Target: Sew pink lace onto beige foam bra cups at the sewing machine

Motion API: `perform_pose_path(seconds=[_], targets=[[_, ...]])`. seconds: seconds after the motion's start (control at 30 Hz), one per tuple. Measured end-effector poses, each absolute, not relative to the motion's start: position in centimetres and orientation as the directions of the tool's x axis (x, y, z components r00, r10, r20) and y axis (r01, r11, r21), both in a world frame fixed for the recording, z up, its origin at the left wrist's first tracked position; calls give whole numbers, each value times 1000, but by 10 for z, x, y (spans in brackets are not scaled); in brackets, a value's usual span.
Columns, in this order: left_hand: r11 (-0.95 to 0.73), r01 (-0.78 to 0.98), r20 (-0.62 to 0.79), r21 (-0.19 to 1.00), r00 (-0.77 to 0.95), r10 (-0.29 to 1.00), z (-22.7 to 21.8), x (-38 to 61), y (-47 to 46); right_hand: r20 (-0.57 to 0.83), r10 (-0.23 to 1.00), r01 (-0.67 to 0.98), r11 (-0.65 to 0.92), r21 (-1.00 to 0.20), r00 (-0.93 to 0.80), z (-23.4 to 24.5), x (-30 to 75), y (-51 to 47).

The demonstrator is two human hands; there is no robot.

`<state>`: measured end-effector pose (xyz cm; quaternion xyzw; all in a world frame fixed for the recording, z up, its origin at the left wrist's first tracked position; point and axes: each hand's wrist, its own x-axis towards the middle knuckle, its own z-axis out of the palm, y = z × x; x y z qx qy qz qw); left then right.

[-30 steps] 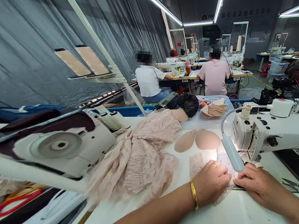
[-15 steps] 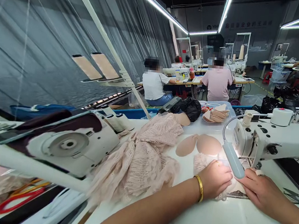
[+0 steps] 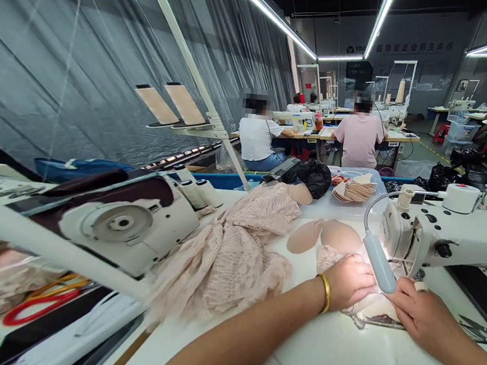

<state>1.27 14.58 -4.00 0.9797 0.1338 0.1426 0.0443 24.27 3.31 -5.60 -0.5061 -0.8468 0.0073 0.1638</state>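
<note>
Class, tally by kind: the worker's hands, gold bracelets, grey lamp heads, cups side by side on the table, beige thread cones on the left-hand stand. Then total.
Left hand and right hand: 2
Gold bracelet: 1
Grey lamp head: 1
Cups: 2
Beige thread cones: 2
Total: 8

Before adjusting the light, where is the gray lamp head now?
The gray lamp head is right of center in the head view, beside the rightmost sewing machine, its tip showing between the left hand and right hand.
</note>
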Motion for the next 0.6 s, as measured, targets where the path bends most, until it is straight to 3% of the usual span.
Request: perform_pose_path(seconds=[0.2, 0.37, 0.5, 0.6], targets=[[-943, 318, 241, 95, 912, 332, -38, 15, 151, 280, 864, 860, 476, -186, -418, -60, 242, 32], [-922, 379, 189, 82, 902, 388, -36, 22, 156, 282, 879, 849, 457, -265, -385, -63, 245, 32], [-888, 447, 178, 107, 870, 459, -33, 26, 159, 320, 880, 796, 461, -392, -351, -63, 247, 30], [-859, 488, 199, 152, 837, 510, -22, 13, 145, 260, 931, 698, 365, -616, -258, -57, 236, 27]])
